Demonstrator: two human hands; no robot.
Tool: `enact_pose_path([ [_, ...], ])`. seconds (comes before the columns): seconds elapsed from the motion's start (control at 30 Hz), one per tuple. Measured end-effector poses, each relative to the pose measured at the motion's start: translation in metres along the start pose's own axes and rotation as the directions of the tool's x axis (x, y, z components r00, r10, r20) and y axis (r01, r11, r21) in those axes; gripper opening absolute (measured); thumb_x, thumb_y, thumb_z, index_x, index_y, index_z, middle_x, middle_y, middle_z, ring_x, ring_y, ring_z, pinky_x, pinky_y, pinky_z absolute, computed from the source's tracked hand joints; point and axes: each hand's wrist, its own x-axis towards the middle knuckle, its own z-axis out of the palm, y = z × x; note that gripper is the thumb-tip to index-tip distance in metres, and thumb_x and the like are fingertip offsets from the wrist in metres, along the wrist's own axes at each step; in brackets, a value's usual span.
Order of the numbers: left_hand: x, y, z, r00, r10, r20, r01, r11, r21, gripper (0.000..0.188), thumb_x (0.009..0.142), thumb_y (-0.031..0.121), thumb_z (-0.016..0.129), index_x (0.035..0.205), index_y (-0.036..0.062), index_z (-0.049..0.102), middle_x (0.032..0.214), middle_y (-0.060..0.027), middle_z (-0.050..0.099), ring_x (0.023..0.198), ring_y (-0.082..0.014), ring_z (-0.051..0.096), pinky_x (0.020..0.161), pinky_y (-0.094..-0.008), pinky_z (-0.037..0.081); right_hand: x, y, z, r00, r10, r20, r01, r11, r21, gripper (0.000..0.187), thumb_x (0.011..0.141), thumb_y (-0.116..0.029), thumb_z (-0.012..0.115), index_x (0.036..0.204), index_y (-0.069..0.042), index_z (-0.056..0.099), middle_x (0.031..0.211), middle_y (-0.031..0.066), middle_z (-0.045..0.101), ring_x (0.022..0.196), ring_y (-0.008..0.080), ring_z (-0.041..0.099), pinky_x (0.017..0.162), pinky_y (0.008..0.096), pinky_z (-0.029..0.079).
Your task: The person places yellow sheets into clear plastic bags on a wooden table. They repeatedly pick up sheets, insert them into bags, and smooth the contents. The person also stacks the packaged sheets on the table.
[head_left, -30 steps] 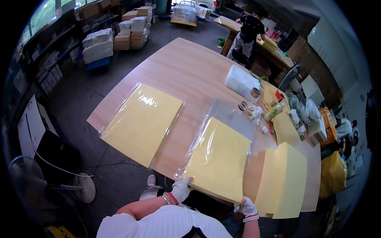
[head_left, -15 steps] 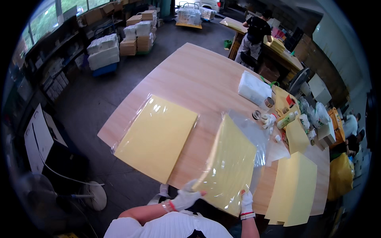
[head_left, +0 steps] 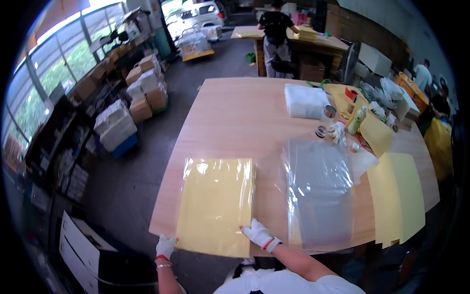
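A packet of yellow sheets in a clear plastic bag (head_left: 215, 206) lies at the left front of the table, its near edge reaching past the table's front edge. My left hand (head_left: 166, 246), in a white glove with bare fingertips, grips the packet's near left corner. On its right side my right hand (head_left: 256, 234), gloved alike, holds the edge with the thumb on top; the other fingers are partly hidden. To the right of it is a pile of flat clear plastic bags (head_left: 320, 196). Loose yellow sheets (head_left: 397, 198) lie farther right.
Behind the bags are a white plastic-wrapped pack (head_left: 306, 100), tape rolls (head_left: 320, 131), spare gloves (head_left: 338, 132) and a bottle (head_left: 357, 120). A co-worker (head_left: 276, 34) stands at another table at the back. Stacked boxes (head_left: 142, 98) stand on the floor at left.
Both hands have moved left with the bagged yellow packet, from over the clear bags onto the place of the other yellow packet. The pile of clear bags is now uncovered. My view has turned.
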Motion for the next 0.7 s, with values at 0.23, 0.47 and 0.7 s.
enact_pose_path([
  [0.23,0.191,0.059,0.070,0.742,0.653,-0.152,-0.564,0.731,0.385,0.042,0.084,0.016,0.052,0.121,-0.0017,0.045,0.104,-0.0167,0.055,0.093,-0.0244,0.054,0.074,-0.0347,0.046,0.028,-0.018,-0.037,0.978,0.043,-0.203,-0.097,0.959,-0.265,0.056,0.082,-0.052,0.052,0.095,0.001,0.059,0.095,0.0280,0.061,0.086,0.0410,0.061,0.068,0.0468,0.048],
  [0.47,0.201,0.128,0.099,0.835,0.499,-0.232,-0.530,0.844,-0.089,0.038,0.090,0.020,0.046,0.119,-0.0045,0.045,0.105,-0.0241,0.057,0.093,-0.0327,0.057,0.080,-0.0391,0.043,0.055,0.017,0.006,0.981,-0.123,-0.152,0.104,0.986,-0.128,0.046,0.087,-0.039,0.047,0.091,0.006,0.055,0.091,0.0318,0.055,0.088,0.0448,0.054,0.082,0.0466,0.043],
  [0.7,0.191,0.136,0.088,0.861,0.446,-0.244,-0.502,0.823,-0.267,0.050,0.091,0.024,0.042,0.131,-0.0040,0.035,0.124,-0.0244,0.049,0.108,-0.0362,0.051,0.091,-0.0380,0.041,0.006,0.037,-0.067,0.994,-0.057,-0.097,0.072,0.986,0.152,0.030,0.088,-0.030,0.051,0.096,-0.001,0.055,0.093,0.0194,0.058,0.092,0.0342,0.056,0.083,0.0398,0.044],
])
